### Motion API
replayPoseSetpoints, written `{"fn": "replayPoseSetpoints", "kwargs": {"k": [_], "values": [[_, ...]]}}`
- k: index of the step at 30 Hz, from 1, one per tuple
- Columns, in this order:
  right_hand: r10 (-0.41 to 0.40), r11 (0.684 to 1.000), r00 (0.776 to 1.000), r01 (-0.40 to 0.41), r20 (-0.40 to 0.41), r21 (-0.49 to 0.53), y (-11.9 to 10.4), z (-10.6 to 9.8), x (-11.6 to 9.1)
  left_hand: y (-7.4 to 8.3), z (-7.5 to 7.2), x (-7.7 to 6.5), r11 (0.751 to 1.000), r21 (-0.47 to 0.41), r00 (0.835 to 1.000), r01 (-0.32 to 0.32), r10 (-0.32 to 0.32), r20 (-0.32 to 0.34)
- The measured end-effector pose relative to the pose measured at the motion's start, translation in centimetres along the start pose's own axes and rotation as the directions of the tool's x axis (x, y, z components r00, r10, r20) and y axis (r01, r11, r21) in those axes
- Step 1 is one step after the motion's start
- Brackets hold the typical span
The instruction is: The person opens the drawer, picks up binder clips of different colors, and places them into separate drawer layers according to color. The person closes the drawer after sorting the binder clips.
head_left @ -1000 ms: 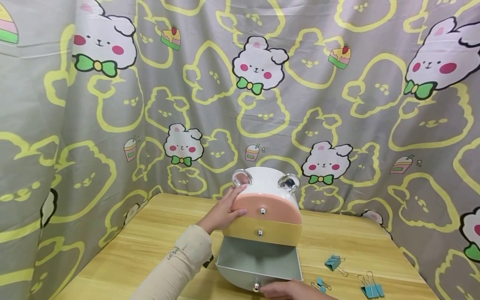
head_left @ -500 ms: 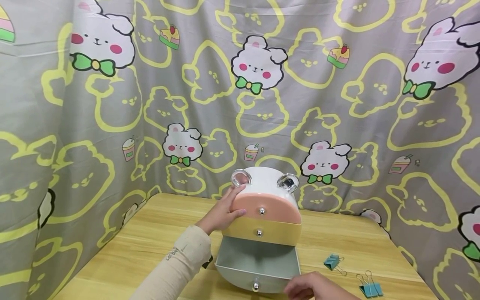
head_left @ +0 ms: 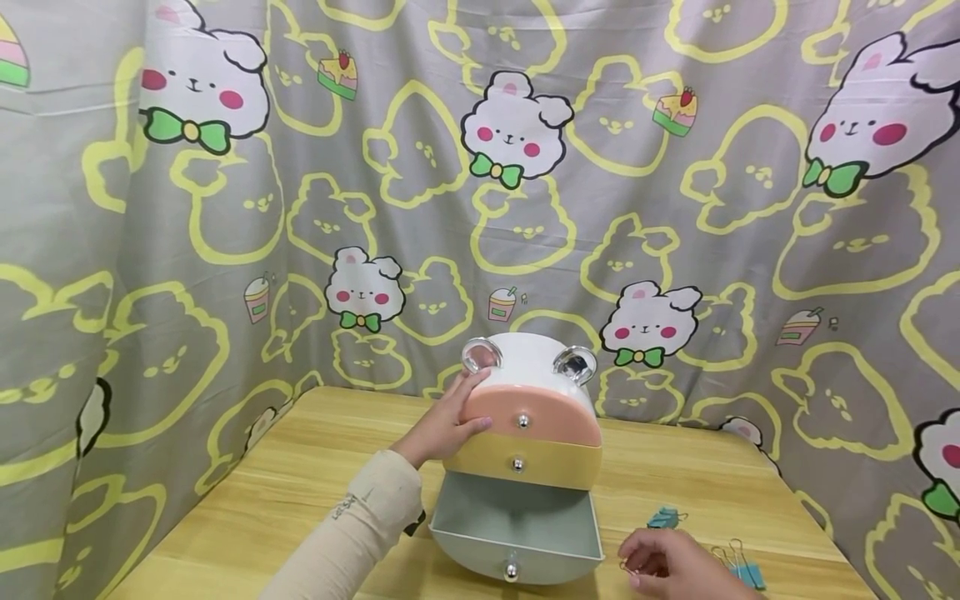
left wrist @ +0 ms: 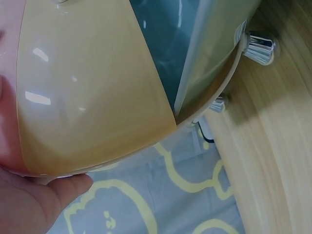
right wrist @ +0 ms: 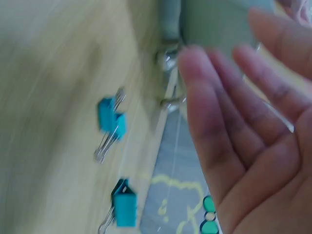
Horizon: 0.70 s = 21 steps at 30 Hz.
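Observation:
A rounded desktop drawer box [head_left: 558,404] with a white top, silver ears and peach, yellow and grey-green drawers stands on the table. Its bottom drawer [head_left: 468,546] is pulled out, and no contents show in it. My left hand [head_left: 442,427] holds the box's upper left side, thumb at the front edge; some fingers are hidden. Right of the drawer, my right hand [head_left: 675,568] hovers with loosely bent fingers, and in the right wrist view nothing shows between them. Teal binder clips [right wrist: 126,209] lie near it; another clip [head_left: 663,517] is behind it, and one [head_left: 748,575] is partly covered.
The wooden table [head_left: 300,467] carries the box near its middle. A patterned grey curtain [head_left: 427,350] encloses the table at the back and sides. The open drawer's silver knob [head_left: 512,572] sticks out toward the front. A small dark object [head_left: 415,523] shows beside the left sleeve.
My right hand has left the bottom drawer's knob and moved right to the binder clips, covering the small one. My left hand stays on the box, and the drawer stays pulled out.

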State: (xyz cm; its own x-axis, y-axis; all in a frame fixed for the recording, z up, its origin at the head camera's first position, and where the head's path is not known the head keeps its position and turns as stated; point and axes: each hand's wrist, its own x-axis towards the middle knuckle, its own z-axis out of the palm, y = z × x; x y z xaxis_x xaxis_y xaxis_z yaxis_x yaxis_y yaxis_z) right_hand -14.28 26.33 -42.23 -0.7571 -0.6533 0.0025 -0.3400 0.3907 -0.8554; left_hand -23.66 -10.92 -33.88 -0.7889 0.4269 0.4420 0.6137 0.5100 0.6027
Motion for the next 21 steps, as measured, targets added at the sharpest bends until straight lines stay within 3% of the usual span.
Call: {"fn": "replayPoseSetpoints", "kwargs": {"k": [3,6,10,21], "values": [[0.131,0.989,0.986,-0.137,-0.103,-0.052,0.6,-0.7,-0.3,0.0,0.0,0.0,1.000,-0.003,1.000,-0.002,0.002,0.000],[0.168,0.977,0.973,-0.186,-0.156,-0.106,1.3,-1.3,-0.5,-0.1,0.1,0.1,1.000,0.003,1.000,-0.005,0.005,-0.003],[0.168,0.966,0.972,-0.196,-0.167,-0.169,2.1,-1.6,-0.6,0.0,0.1,0.1,1.000,0.003,1.000,0.000,0.000,-0.001],[0.266,0.940,0.950,-0.293,-0.162,-0.177,3.5,-1.1,0.2,0.2,0.0,0.0,1.000,0.003,1.000,0.014,-0.014,0.007]]}}
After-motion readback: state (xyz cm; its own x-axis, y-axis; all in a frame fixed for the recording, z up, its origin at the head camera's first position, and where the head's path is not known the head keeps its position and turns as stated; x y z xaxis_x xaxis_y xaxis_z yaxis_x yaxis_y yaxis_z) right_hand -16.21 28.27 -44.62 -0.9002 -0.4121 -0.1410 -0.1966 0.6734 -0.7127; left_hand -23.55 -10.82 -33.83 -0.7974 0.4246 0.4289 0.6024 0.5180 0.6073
